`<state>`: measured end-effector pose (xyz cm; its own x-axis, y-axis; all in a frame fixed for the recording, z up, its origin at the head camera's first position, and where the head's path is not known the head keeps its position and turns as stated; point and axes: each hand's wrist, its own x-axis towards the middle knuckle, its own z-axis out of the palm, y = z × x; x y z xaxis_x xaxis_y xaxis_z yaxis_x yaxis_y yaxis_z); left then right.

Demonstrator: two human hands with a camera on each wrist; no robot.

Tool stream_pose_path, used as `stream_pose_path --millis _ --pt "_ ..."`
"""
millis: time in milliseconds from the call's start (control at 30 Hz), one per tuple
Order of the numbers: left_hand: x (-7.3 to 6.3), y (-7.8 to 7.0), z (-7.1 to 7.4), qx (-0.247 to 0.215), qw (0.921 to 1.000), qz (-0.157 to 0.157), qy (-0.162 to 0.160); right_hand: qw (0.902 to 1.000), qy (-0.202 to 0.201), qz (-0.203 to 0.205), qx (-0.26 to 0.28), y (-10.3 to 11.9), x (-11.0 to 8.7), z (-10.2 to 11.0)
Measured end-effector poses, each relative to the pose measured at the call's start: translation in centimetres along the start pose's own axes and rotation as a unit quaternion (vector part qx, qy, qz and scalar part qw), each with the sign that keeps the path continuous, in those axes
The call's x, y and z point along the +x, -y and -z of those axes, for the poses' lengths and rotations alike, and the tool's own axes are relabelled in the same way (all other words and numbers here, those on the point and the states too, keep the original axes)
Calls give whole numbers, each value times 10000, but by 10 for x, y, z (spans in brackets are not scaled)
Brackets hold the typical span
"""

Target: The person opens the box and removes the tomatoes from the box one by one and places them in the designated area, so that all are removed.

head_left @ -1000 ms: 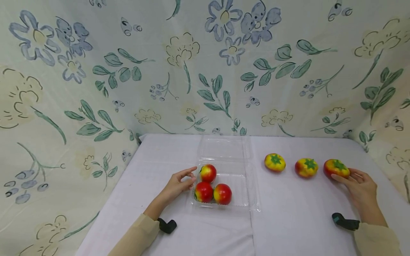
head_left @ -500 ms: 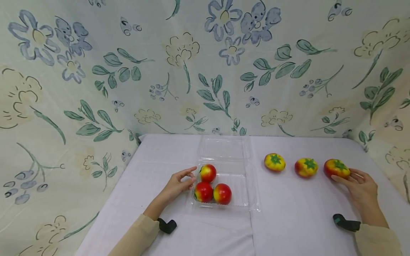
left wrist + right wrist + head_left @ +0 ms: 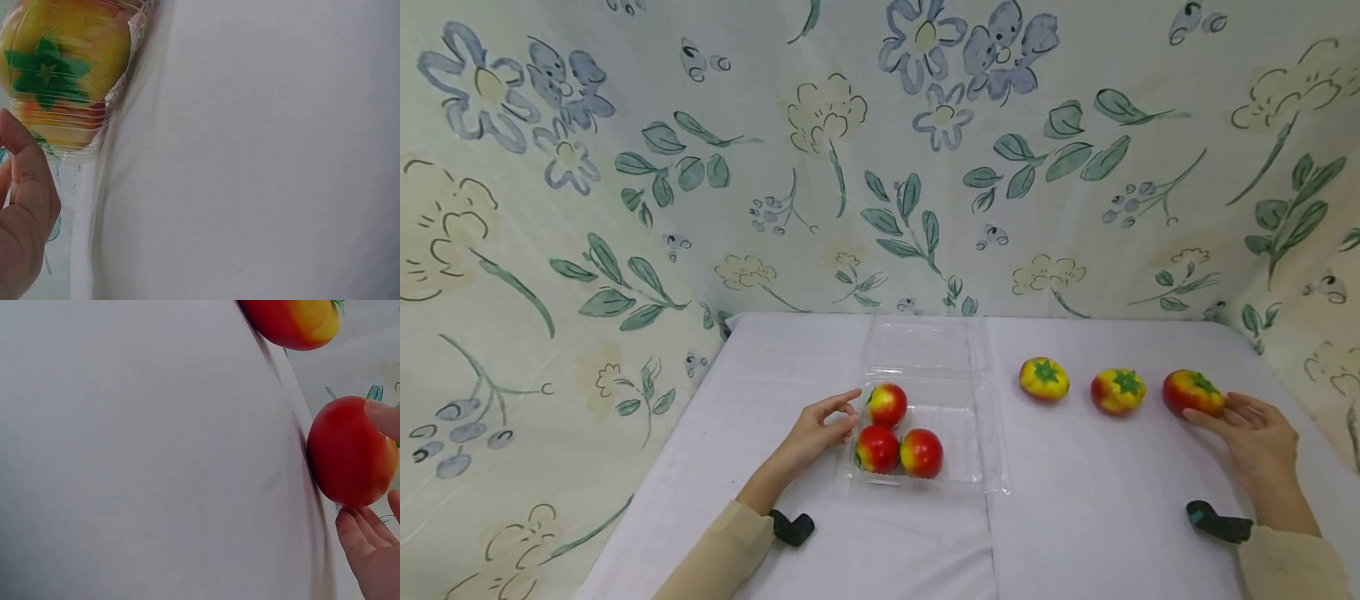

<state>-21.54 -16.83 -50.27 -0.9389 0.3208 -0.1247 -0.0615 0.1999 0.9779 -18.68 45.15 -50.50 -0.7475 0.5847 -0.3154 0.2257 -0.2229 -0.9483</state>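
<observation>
My right hand (image 3: 1262, 442) is at the rightmost toy tomato (image 3: 1193, 392), red-yellow with a green star top. In the right wrist view its thumb (image 3: 382, 419) lies against one side of this tomato and the fingers (image 3: 359, 534) meet the other; the tomato is tilted. My left hand (image 3: 811, 435) rests by the left wall of a clear plastic clamshell box (image 3: 955, 437), fingertips at its rim. Three toy tomatoes lie in the box: a back one (image 3: 887, 405), a front left one (image 3: 877, 450) and a front right one (image 3: 921, 453).
Two more toy tomatoes stand in a row right of the box, one mostly yellow (image 3: 1044, 379) and one red-yellow (image 3: 1118, 391). The box's lid (image 3: 925, 346) lies folded back. A white cloth (image 3: 1075, 517) covers the table; a floral curtain (image 3: 850, 150) hangs behind.
My right hand has shifted slightly right, and the rightmost tomato has tipped and moved a little the same way. The left hand and the box have stayed put.
</observation>
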Motion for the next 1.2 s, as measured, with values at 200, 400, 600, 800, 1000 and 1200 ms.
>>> stream_pose_path --millis 200,400,600,800,1000,1200 --pt "1 -1 0 -12 10000 -41 29 9996 -134 93 241 4 0 3" --pt "1 -3 -2 25 10000 -19 -2 9988 -304 222 326 10 -6 -1" --pt "-4 -13 -4 3 9999 -98 22 9985 -369 403 69 16 -12 -5" --pt "-2 -12 -3 42 10000 -20 55 9978 -375 541 68 21 -20 -12" --pt "3 1 -1 46 10000 -7 -25 9974 -253 638 218 30 -38 -24" --pt "1 1 -1 22 10000 -48 -59 9934 321 900 639 34 -55 -33"
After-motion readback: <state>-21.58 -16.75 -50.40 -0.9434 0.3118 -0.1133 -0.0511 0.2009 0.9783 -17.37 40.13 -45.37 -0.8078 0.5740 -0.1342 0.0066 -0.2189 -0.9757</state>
